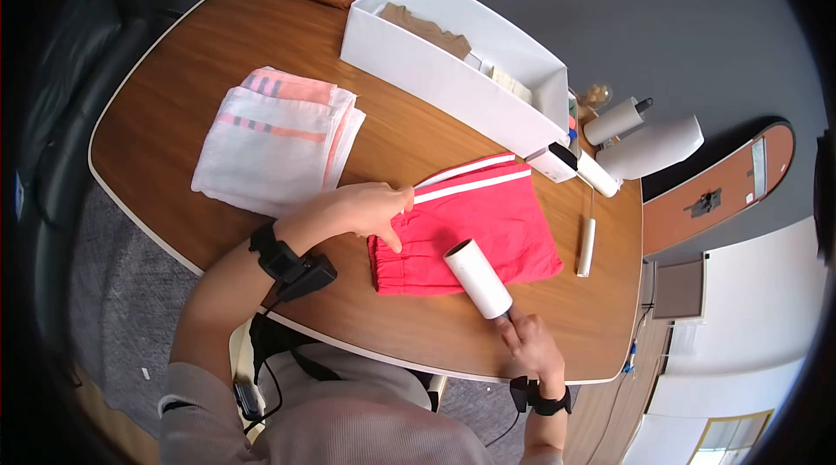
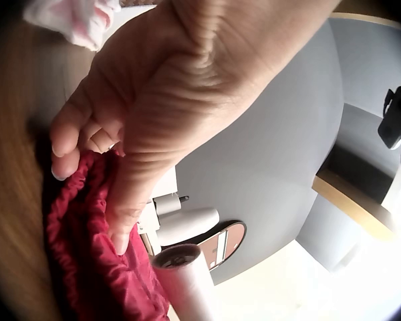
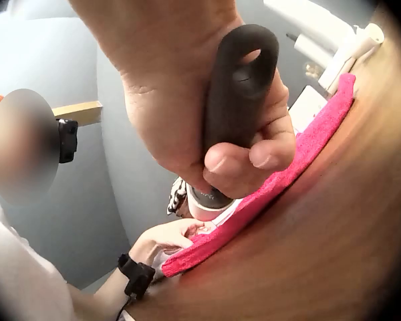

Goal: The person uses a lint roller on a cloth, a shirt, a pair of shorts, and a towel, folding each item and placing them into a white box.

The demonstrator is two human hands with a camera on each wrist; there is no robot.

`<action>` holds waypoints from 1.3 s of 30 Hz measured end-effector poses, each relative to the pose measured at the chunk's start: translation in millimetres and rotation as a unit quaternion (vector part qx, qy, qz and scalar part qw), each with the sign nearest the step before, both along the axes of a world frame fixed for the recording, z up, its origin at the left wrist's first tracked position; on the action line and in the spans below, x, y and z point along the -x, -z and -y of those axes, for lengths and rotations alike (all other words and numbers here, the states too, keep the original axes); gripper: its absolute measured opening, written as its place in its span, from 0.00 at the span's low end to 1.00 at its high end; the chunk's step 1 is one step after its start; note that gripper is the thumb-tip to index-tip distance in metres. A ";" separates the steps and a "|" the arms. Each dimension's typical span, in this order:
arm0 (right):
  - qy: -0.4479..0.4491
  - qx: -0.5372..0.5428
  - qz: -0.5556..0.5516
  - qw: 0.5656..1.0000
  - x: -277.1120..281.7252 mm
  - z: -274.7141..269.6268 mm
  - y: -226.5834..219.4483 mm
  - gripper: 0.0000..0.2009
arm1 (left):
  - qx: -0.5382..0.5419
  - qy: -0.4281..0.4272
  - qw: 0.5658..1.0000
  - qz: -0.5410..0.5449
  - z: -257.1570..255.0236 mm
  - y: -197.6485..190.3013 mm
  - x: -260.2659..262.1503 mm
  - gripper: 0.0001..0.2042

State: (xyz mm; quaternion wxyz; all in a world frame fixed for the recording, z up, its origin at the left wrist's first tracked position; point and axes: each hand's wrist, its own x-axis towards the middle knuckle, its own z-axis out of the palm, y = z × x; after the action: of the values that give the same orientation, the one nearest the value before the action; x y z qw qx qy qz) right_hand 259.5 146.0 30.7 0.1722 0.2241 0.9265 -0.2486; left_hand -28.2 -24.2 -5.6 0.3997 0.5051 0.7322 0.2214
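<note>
Red garment (image 1: 479, 230) lies folded on the near-middle bench (image 1: 418, 332), our left hand (image 1: 361, 208) relaxed against its waistband, right hand (image 1: 533, 345) grasping the roller (image 1: 479, 280); we judge folding done, rolling's progress unclear.

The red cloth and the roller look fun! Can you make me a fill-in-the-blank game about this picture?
1. The left hand touches the red cloth, whose stripes are ____.
2. The right hand holds the roller by its dark ____.
3. The brown cloth lies ____ the long white box.
4. The folded towel lies closer to the ____ hand.

Missing words: white; handle; inside; left.
</note>
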 end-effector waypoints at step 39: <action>-0.028 -0.161 -0.186 0.969 94.7 -41.3 3.0 0.14 | -0.070 0.110 0.885 -0.447 -42.9 -4.2 -66.8 0.17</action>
State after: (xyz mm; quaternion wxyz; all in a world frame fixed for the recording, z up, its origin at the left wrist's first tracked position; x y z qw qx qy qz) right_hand 164.8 187.3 27.7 -0.0350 0.1730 0.9759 -0.1284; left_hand 38.6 18.8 -1.4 0.0158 0.6545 0.7555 -0.0228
